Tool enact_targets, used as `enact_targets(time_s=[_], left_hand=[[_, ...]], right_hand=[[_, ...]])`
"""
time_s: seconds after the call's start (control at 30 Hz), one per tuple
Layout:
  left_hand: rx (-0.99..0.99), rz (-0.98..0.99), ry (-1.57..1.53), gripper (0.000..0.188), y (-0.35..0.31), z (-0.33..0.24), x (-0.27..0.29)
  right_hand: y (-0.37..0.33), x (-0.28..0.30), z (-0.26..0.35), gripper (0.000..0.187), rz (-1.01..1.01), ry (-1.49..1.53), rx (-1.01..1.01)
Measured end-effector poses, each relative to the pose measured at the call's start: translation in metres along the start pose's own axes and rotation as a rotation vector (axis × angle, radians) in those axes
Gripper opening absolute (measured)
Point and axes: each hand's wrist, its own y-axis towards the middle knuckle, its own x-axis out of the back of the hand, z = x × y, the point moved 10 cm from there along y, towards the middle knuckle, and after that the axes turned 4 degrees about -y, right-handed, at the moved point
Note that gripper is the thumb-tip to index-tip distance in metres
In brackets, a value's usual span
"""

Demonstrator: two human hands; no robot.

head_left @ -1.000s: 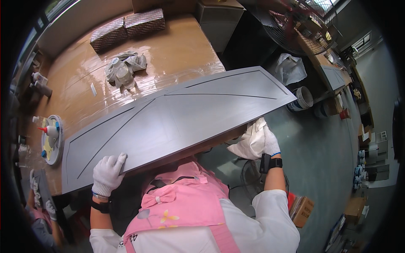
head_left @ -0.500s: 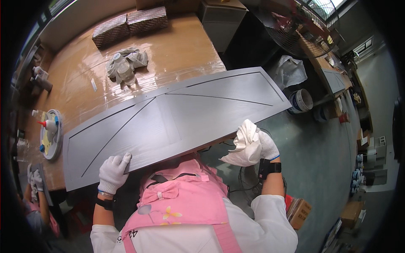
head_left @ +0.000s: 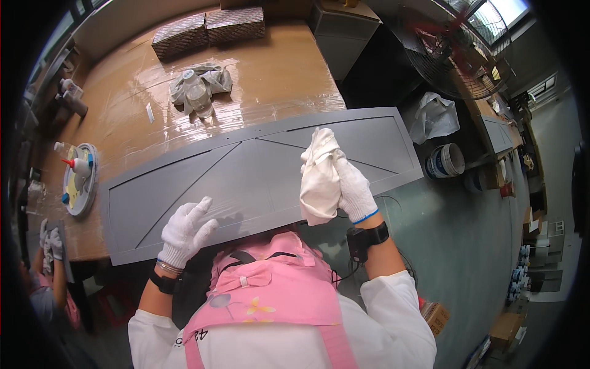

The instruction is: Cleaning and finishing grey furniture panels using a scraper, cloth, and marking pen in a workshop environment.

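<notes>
A long grey panel (head_left: 270,175) with dark grooves in a slanted pattern lies across the near side of the table, its right end jutting past the table's edge. My right hand (head_left: 355,192), in a white knit glove, grips a crumpled off-white cloth (head_left: 321,178) over the panel's right half. Whether the cloth touches the surface, I cannot tell. Near the panel's front edge, my gloved left hand (head_left: 184,234) has its thumb and fingers apart and holds nothing.
On the film-covered table (head_left: 283,74) are a clear bottle (head_left: 196,95) on a grey rag and two patterned boxes (head_left: 235,24). A round tray (head_left: 91,190) holds a red-tipped bottle. A bucket (head_left: 445,161) and a fan (head_left: 455,52) stand right; a co-worker's gloved hands (head_left: 52,243) show left.
My right hand has brought the cloth up and leftward from beside the front edge to over the panel. My left hand has let go of the panel's edge and spread its fingers.
</notes>
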Motion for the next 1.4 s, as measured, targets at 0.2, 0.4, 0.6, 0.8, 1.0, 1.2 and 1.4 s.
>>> enact_targets(time_s=[0.2,0.4,0.6,0.8,1.0,1.2,1.4], left_hand=[[-0.079,-0.229,-0.438,0.051,0.052,-0.069,0.006],[0.095,-0.099,-0.674,0.027,0.06,-0.046,-0.01],[0.029,-0.313,-0.66,0.015,0.061,-0.052,0.012],[0.206,-0.186,-0.998,0.025,0.071,-0.021,-0.002],[0.052,-0.538,-0.557,0.041,0.07,-0.024,0.049],[0.108,-0.06,-0.835,0.066,0.074,-0.044,-0.018],[0.23,-0.043,-1.342,0.061,0.083,-0.049,-0.033]], right_hand=[[-0.009,-0.114,0.007,0.054,0.13,-0.418,0.098],[-0.007,-0.137,0.013,0.058,-0.058,-0.97,0.309],[-0.011,-0.162,-0.043,0.071,0.583,-0.557,0.099],[-0.025,-0.169,-0.058,0.052,0.663,-0.498,-0.246],[0.008,-0.147,-0.038,0.042,0.421,-0.377,-0.114],[-0.006,-0.176,-0.009,0.04,0.432,-0.327,0.015],[-0.002,-0.175,0.018,0.064,0.431,-0.748,0.59]])
